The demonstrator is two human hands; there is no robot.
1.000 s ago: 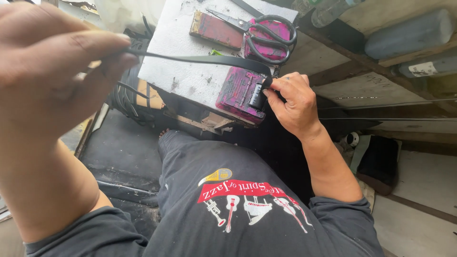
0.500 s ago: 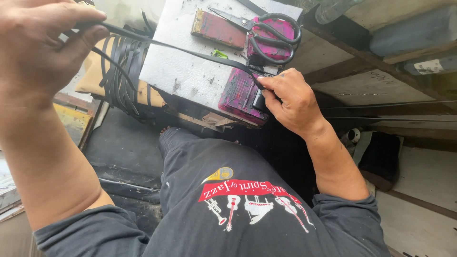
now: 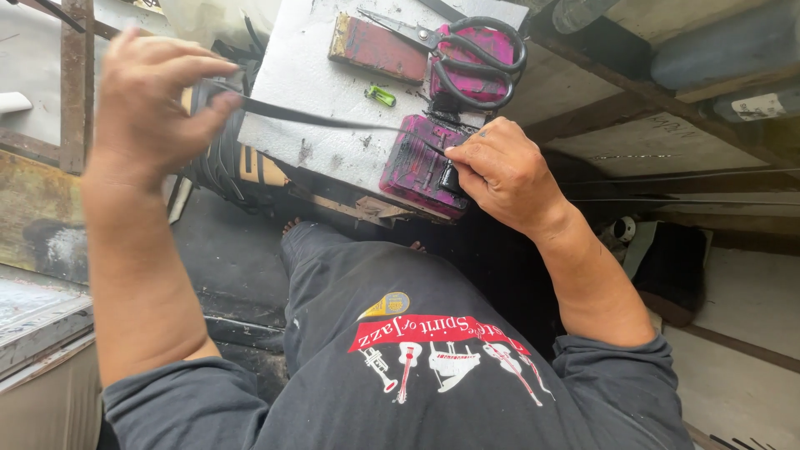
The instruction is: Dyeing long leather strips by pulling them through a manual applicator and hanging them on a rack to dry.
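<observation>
You are pinching the black strip (image 3: 333,119) taut with both hands, left hand (image 3: 158,100) raised, right hand (image 3: 500,171) pressing it on the pink block (image 3: 417,158) (on the counter (image 3: 300,75)), so uneven pulling could be slipping it free.

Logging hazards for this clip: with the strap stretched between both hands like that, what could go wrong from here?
1. The black strap runs taut from the left hand to the right hand, which pins it on the pink block; if either grip slips, it may whip loose.
2. That block sits near the white board's edge, so pulling could drag it off.
3. Scissors lie close behind the right hand and might get knocked.
</observation>
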